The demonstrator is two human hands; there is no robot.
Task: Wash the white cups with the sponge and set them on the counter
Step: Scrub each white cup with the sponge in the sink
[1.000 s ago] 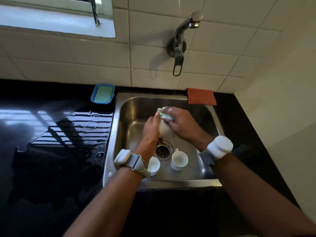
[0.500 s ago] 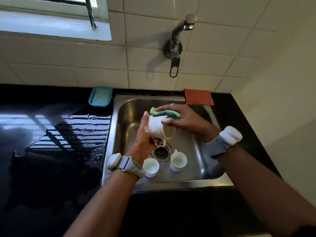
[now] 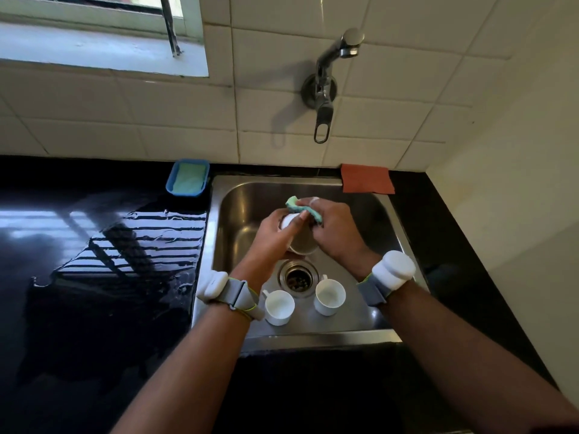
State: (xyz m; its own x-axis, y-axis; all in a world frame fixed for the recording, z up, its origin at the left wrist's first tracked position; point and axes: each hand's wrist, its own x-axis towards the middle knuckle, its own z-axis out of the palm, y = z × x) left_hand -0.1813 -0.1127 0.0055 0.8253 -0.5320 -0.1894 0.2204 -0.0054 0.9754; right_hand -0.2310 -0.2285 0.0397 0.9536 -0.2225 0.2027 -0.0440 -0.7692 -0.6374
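Observation:
Over the steel sink (image 3: 344,324), my left hand (image 3: 272,233) grips a white cup (image 3: 300,244) tipped with its mouth toward me. My right hand (image 3: 332,230) presses a green sponge (image 3: 302,208) against the cup's far end. Both hands hide most of that cup. Two more white cups stand upright on the sink floor near the front: one (image 3: 279,306) left of the drain (image 3: 296,277), one (image 3: 329,297) right of it.
A wall tap (image 3: 322,120) hangs above the sink, with no water visible from it. A blue soap dish (image 3: 188,178) sits at the sink's back left, an orange cloth (image 3: 366,178) at the back right. The black counter (image 3: 94,277) on the left is wet. A beige wall rises close on the right.
The held cup has turned from lying sideways to mouth toward me, and the sponge has shifted to its far end. The camera view has tilted slightly. The two cups in the sink have not moved.

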